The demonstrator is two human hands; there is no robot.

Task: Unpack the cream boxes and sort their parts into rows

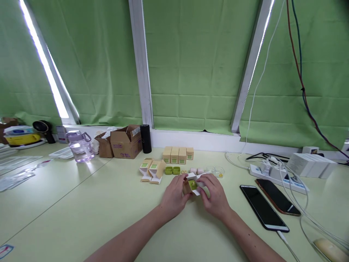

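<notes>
- I see the small box (187,187) between both hands, over the table (136,225) in front of the person.
- The left hand (174,194) grips its brown side; the right hand (214,193) has finger and thumb closed on the white flaps (196,193).
- The box's mouth opens toward the right hand, so that one is nearer the green cup (192,185), which sits inside, just left of the right fingers.
- I'd put the box's long axis slanting away from the mouth to the left, though the fingers cover much of it.
- The cup's underside and the box's far end are hidden from me.
</notes>
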